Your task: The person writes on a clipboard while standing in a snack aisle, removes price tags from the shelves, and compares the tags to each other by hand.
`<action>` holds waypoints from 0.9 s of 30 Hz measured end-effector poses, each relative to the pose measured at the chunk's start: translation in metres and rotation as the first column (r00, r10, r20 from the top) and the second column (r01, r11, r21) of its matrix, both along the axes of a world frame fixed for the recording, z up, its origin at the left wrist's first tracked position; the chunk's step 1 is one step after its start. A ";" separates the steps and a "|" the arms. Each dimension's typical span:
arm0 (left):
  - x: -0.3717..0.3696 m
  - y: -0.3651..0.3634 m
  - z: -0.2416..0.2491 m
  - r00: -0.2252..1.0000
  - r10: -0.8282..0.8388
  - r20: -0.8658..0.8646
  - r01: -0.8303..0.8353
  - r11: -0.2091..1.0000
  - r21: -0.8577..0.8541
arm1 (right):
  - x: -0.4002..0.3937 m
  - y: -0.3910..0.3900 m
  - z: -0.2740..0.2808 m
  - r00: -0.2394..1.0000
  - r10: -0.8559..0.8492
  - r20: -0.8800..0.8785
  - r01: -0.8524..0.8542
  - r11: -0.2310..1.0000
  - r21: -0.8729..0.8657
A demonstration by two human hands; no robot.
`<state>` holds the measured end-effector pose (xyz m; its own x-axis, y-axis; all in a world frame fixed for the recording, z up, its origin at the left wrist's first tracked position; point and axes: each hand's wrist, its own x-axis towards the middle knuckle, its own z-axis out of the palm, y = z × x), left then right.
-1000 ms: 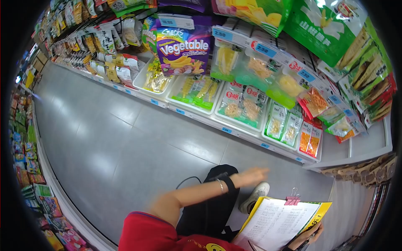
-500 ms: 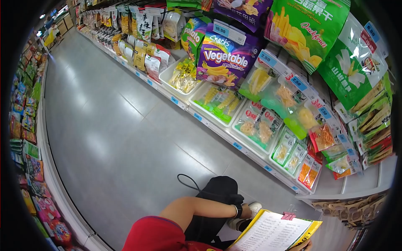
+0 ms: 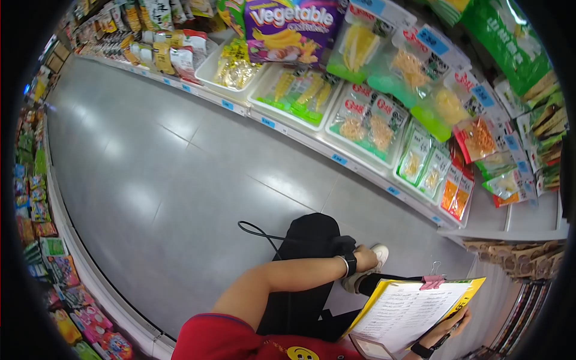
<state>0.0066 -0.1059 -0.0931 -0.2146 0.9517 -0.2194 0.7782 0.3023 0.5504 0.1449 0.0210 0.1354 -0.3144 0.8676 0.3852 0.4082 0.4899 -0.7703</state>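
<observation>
My right hand (image 3: 454,324) grips the right edge of a yellow folder (image 3: 478,288), its fingers wrapped round the side. Printed sheets (image 3: 414,309) with rows of text lie on the folder, and a pink binder clip (image 3: 433,282) pinches their top edge. My left hand (image 3: 366,258), wearing a black wristband (image 3: 350,263), rests near my bent knee, close above a white shoe (image 3: 380,255). Its fingers are mostly turned away from view. Beside it is a small black object (image 3: 344,243), and a thin black cable (image 3: 255,227) loops out over the knee.
A shelf (image 3: 306,139) with blue price tags crosses the upper right, holding white trays (image 3: 261,103) of packaged snacks. A purple vegetable chips bag (image 3: 294,33) hangs above them. More colourful packets (image 3: 63,270) line the left shelf. Grey tiled floor (image 3: 180,180) runs between.
The view has shifted, so the shelves sit higher and the folder appears further right. More of my left hand and right hand now shows. The right hand still holds the folder.
</observation>
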 end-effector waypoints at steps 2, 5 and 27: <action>-0.004 -0.004 0.013 0.998 0.026 0.049 -0.026 1.000 0.008 | 0.007 0.004 -0.003 0.999 -0.046 0.007 0.046 0.999 0.000; -0.006 -0.006 0.017 0.993 0.031 0.113 -0.037 0.998 0.051 | 0.023 0.019 -0.010 0.981 -0.060 0.184 0.014 0.970 0.244; 0.004 0.028 0.043 0.992 -0.051 0.116 0.045 0.998 0.049 | 0.029 0.026 0.007 0.901 -0.156 0.405 -0.129 0.795 0.593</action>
<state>0.0103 -0.0777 -0.0501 -0.1439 0.9700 -0.1960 0.7204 0.2384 0.6512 0.1736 0.0471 0.1422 -0.5546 0.5127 0.6554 0.6239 0.7774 -0.0803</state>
